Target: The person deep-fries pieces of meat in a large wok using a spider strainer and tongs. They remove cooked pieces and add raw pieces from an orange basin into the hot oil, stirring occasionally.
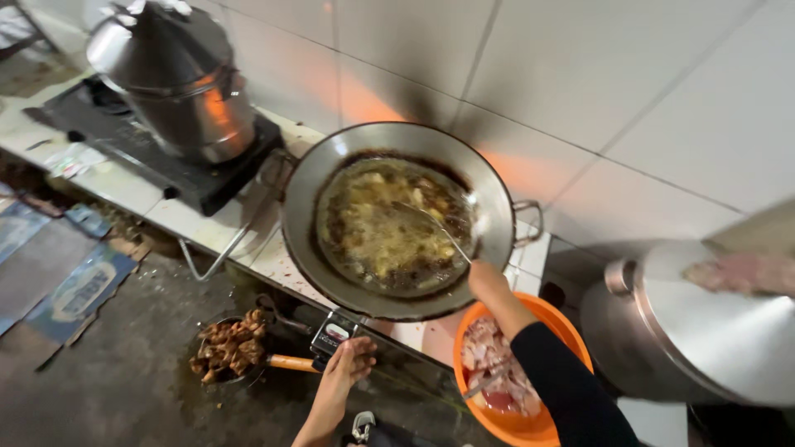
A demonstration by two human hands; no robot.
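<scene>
**A:** Ladle [431, 225] first: where is it from your fingers?

**B:** Your right hand [487, 281], at lower centre-right of the frame, is clenched on the end of its thin metal handle. From there the ladle runs up and to the left, so its long axis slants from your hand into the middle of the wok [397, 219], with the far end down in the bubbling oil among the frying pieces.

**A:** And your other hand?

**B:** Your left hand [349, 362] sits low, at bottom centre, fingers curled on the stove knob [334, 334] just under the wok's near rim. It is farther from the ladle than your right.

**A:** What surrounds you?

**B:** Below your right forearm is an orange bowl [553, 323] of raw meat, with a utensil lying in it. To the lower left, a strainer [230, 346] with an orange handle holds browned, fried pieces. A tall steel pot [178, 74] stands on a burner at upper left, well apart from the wok. A big pot with a steel lid [712, 331] fills the right edge, and a piece of raw meat rests on the lid.

**A:** Anything in the way?

**B:** Only the wok's near rim, which the handle crosses, and the wok's side handle just beside your wrist.
</scene>
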